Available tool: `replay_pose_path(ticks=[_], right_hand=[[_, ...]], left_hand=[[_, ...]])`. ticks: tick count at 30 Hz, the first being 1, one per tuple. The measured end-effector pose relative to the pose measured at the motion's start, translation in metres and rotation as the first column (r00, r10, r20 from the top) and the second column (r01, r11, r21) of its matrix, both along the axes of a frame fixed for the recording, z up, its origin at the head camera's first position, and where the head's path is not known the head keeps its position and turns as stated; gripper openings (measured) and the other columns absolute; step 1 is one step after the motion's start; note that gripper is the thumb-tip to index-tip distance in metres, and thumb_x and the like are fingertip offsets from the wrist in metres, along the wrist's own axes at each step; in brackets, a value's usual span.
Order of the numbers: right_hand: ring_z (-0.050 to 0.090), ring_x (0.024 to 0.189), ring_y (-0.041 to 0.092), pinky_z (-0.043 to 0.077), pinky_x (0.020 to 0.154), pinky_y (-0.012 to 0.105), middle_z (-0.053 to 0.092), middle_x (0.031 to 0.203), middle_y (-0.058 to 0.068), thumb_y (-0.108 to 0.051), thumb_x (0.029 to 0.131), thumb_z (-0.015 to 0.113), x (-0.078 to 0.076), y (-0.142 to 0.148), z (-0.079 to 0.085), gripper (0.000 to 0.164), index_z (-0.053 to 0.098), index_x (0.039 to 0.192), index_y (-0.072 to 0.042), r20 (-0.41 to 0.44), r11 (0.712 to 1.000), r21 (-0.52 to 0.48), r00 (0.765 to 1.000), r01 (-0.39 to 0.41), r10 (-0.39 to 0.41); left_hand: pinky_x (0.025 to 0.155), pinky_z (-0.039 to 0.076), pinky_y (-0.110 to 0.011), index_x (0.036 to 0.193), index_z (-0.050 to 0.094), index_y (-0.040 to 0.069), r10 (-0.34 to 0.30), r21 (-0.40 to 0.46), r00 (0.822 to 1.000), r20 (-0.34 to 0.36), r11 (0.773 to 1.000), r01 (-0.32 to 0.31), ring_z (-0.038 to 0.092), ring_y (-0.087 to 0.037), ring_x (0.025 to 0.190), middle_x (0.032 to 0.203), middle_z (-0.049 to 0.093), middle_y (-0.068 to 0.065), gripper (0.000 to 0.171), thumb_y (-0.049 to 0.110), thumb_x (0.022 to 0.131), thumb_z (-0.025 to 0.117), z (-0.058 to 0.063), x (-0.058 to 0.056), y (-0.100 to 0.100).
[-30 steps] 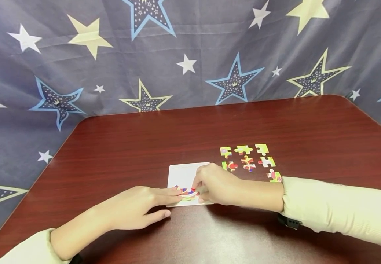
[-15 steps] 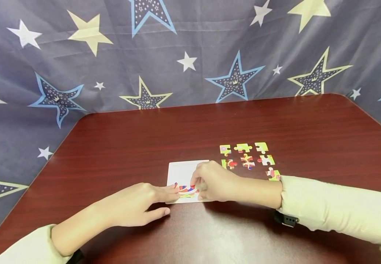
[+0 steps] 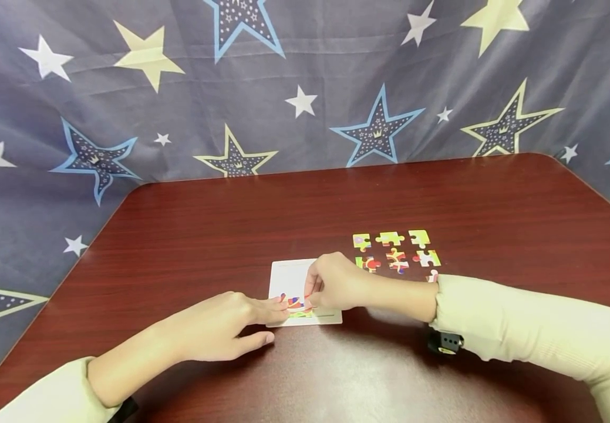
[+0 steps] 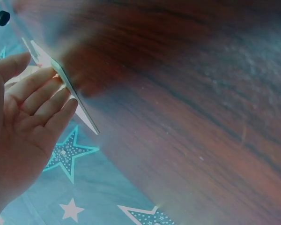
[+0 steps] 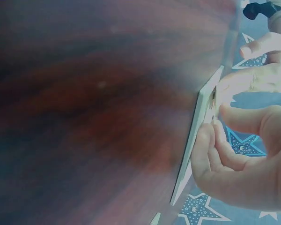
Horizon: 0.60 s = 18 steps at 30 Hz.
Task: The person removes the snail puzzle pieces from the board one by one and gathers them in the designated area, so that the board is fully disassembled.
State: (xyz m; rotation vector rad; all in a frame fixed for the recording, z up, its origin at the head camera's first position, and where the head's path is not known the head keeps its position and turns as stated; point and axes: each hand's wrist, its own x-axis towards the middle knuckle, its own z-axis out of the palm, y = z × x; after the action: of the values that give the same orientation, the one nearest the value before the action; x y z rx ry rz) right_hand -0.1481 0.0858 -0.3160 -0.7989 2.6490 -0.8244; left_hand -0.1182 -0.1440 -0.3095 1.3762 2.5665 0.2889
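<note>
A white puzzle board lies on the table in the head view, with red, blue and yellow-green jigsaw pieces along its lower left part. My left hand reaches in from the left, its fairly straight fingertips resting on the left end of these pieces. My right hand is over the board's right half, thumb and forefinger pinching a puzzle piece mostly hidden by the fingers. In the right wrist view, the right hand's thumb and bent fingers meet at the board's edge.
Several loose jigsaw pieces lie in loose rows right of the board; the right sleeve partly covers the nearest one. The dark red wooden table ends at a grey star-patterned cloth behind.
My right hand has shifted slightly left and upward, uncovering the board's lower right corner and covering more of the nearest loose piece. My left hand has stayed almost still.
</note>
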Motion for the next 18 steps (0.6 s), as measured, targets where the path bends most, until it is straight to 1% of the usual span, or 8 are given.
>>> replay_pose_path(ticks=[4, 8, 11, 15, 18], right_hand=[[0.056, 0.064, 0.003, 0.044, 0.058, 0.015, 0.070, 0.069, -0.001, -0.012, 0.080, 0.076, -0.0021, -0.0034, 0.0022, 0.008, 0.073, 0.073, -0.011, 0.085, 0.998, 0.015, 0.994, 0.068, -0.069], [0.059, 0.058, 0.003, 0.044, 0.054, 0.015, 0.072, 0.068, -0.001, -0.011, 0.080, 0.076, -0.0023, -0.0063, 0.0031, 0.006, 0.073, 0.074, -0.012, 0.162, 0.995, -0.009, 0.982, 0.103, -0.100], [0.062, 0.053, 0.003, 0.047, 0.053, 0.015, 0.072, 0.067, 0.000, -0.006, 0.079, 0.074, -0.0019, -0.0074, 0.0027, 0.006, 0.073, 0.076, -0.010, 0.224, 0.991, -0.037, 0.968, 0.126, -0.114], [0.067, 0.054, 0.005, 0.054, 0.058, 0.017, 0.074, 0.069, 0.002, 0.001, 0.078, 0.071, -0.0013, -0.0079, 0.0010, 0.010, 0.074, 0.077, -0.008, 0.298, 0.981, -0.065, 0.942, 0.180, -0.154], [0.069, 0.055, 0.008, 0.056, 0.062, 0.018, 0.075, 0.070, 0.003, 0.002, 0.077, 0.073, -0.0013, -0.0072, -0.0004, 0.010, 0.074, 0.078, -0.008, 0.345, 0.972, -0.071, 0.920, 0.223, -0.186]], left_hand=[[0.099, 0.051, -0.038, 0.133, 0.059, 0.018, -0.007, 0.005, 1.000, -0.010, 1.000, 0.007, 0.056, -0.014, 0.127, 0.133, 0.060, 0.003, 0.038, 0.023, 0.095, 0.057, -0.0003, -0.0010, 0.0003], [0.101, 0.050, -0.038, 0.133, 0.059, 0.018, -0.001, -0.003, 1.000, -0.009, 1.000, 0.001, 0.055, -0.013, 0.128, 0.135, 0.059, 0.002, 0.038, 0.023, 0.095, 0.057, 0.0003, -0.0017, 0.0005], [0.102, 0.049, -0.038, 0.133, 0.059, 0.017, 0.002, -0.007, 1.000, -0.004, 1.000, -0.002, 0.053, -0.012, 0.130, 0.136, 0.058, 0.001, 0.038, 0.024, 0.096, 0.057, 0.0002, -0.0017, 0.0003], [0.102, 0.049, -0.038, 0.133, 0.059, 0.018, 0.006, -0.004, 1.000, 0.002, 1.000, -0.006, 0.053, -0.012, 0.130, 0.137, 0.058, 0.001, 0.038, 0.023, 0.096, 0.057, -0.0008, -0.0009, -0.0001], [0.102, 0.049, -0.038, 0.133, 0.059, 0.018, 0.009, -0.003, 1.000, 0.004, 1.000, -0.009, 0.053, -0.011, 0.130, 0.138, 0.057, 0.002, 0.038, 0.023, 0.095, 0.057, -0.0018, -0.0002, -0.0001]])
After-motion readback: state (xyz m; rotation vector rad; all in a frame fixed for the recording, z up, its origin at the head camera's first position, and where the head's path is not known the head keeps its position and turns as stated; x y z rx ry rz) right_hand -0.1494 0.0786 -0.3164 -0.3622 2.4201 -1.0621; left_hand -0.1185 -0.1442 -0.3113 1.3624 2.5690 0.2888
